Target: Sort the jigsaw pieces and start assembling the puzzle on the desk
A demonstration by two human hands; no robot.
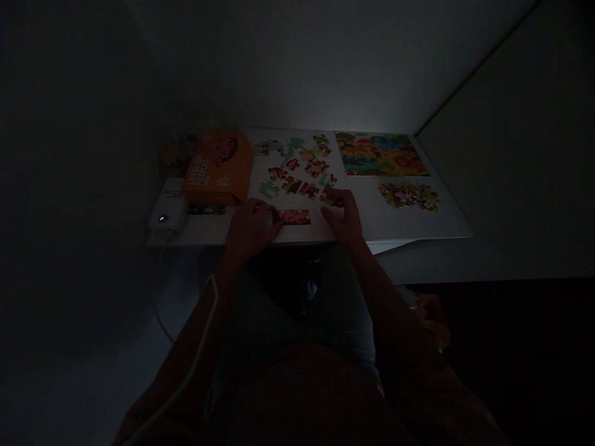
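Dim light covers the white table [390,214]. A short strip of joined pink-and-red puzzle pieces [296,217] lies flat near the front edge. My left hand [251,228] rests at its left end, thumb and index finger closed about that end. To the right of the strip, my right hand [344,218] is open, thumb apart from the fingers, its fingertips touching a loose puzzle piece [327,196]. Beyond both hands, several loose pieces [292,184] are spread out, some pink and red, others pale green.
An orange puzzle box [217,170] stands at the left, beside a white device [168,207] with a small light and a cable. A colourful animal picture sheet [381,153] lies at the back right. In front of it sits a heap of puzzle pieces [409,197]. Walls border the table.
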